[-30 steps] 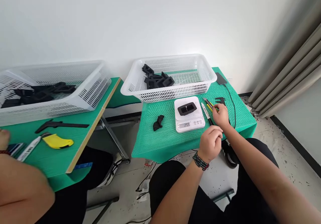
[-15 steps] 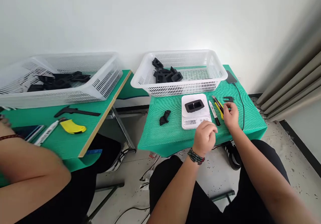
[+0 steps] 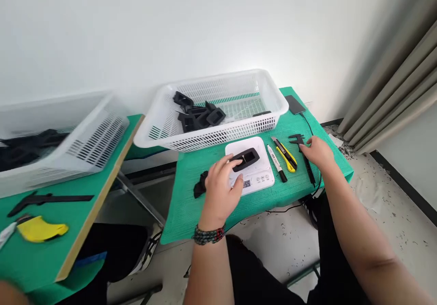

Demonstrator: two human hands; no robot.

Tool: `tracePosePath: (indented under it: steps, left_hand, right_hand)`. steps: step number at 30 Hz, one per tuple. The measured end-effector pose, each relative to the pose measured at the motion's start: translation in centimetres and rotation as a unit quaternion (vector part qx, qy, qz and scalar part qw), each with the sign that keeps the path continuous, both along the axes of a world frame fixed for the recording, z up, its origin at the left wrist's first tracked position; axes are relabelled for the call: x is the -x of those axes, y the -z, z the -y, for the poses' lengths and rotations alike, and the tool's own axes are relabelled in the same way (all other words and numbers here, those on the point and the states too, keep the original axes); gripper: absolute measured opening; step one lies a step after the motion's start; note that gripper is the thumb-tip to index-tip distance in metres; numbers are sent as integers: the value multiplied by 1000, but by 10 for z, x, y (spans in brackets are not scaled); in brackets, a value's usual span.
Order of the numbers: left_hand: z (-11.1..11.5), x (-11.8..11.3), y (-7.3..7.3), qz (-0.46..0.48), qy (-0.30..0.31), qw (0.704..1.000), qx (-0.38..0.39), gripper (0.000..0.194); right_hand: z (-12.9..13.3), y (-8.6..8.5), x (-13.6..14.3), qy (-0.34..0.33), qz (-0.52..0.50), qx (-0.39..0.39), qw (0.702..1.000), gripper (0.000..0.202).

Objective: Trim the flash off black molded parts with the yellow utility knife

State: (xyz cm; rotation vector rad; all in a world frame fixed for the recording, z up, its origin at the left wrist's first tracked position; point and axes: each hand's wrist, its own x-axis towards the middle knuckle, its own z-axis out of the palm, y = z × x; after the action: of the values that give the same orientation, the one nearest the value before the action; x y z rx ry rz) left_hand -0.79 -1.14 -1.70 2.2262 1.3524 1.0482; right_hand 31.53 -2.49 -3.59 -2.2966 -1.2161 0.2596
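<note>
A black rectangular frame piece [image 3: 251, 156] lies on the white digital scale [image 3: 262, 176]. My left hand [image 3: 223, 184] reaches over the scale's left side, fingers apart, fingertips at the piece's left end; part of the display is covered. My right hand [image 3: 314, 151] has its thumb and fingers at the upper part of the black caliper [image 3: 309, 169], which lies on the green cloth. Whether the fingers grip it is unclear. Between my hands lie a yellow cutter [image 3: 287, 156] and a white marker [image 3: 276, 161]. A small black piece [image 3: 200, 185] is partly behind my left hand.
A white basket [image 3: 218, 138] with several black pieces stands behind the scale. At the back right lies a dark flat device [image 3: 294, 104] with a cable. The left table [image 3: 77, 214] holds another basket [image 3: 78, 159], a caliper [image 3: 51, 199] and a yellow tool [image 3: 41, 229].
My left hand has moved left and forward to the piece on the scale and spread its fingers. My right hand has come to the caliper. The view has shifted, and the neighbour's arm has mostly left it.
</note>
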Motion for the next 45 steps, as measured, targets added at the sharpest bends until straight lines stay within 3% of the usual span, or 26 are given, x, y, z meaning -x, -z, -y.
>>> tracePosePath:
  steps: [5, 8, 20, 28, 34, 39, 45]
  left_hand:
    - [-1, -4, 11, -12, -25, 999, -16, 28]
    - [-4, -10, 14, -26, -26, 999, -19, 28]
    - [-6, -14, 11, -7, -24, 998, 59, 35]
    - [-5, -17, 13, 39, -35, 998, 21, 32]
    - [2, -18, 16, 75, -73, 994, -14, 28]
    - [5, -15, 17, 67, -70, 995, 2, 28]
    - [5, -8, 13, 70, -50, 996, 37, 25]
  right_hand:
    - [-9, 19, -4, -31, 49, 53, 997, 30]
    - [-12, 20, 3, -62, 54, 76, 994, 26]
    - [-11, -19, 26, -77, -3, 203, 976, 17]
    - [-8, -20, 26, -43, -13, 169, 985, 34]
    - [-12, -18, 24, -43, -1, 180, 983, 28]
    - [-12, -16, 23, -39, 8, 179, 983, 24]
    - [3, -28, 49, -49, 49, 120, 990, 22]
